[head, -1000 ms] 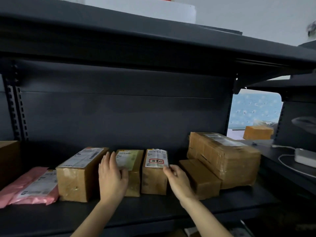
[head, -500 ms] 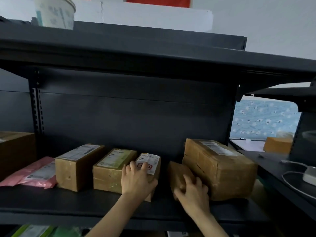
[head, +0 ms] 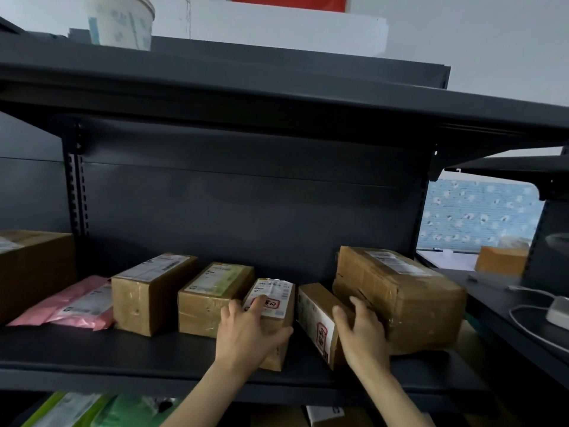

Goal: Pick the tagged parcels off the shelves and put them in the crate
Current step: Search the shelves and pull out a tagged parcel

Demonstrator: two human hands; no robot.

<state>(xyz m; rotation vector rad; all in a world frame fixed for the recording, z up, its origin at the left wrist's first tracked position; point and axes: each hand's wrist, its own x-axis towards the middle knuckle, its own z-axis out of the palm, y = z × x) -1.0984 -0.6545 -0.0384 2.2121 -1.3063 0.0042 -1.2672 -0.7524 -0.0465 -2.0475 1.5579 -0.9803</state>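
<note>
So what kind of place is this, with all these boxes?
Probably a parcel storeroom or pickup point. Dark metal shelves hold taped cardboard boxes with shipping labels and a pink mailing bag; the left hand grips a red-stamped box, the right hand a tilted box.

No wording can be read. A white label (head: 272, 291) with a red-framed mark is borne by the small box (head: 277, 356) at lower centre, and a like one by the tilted box (head: 314, 297) right of it; the characters are too blurred.
</note>
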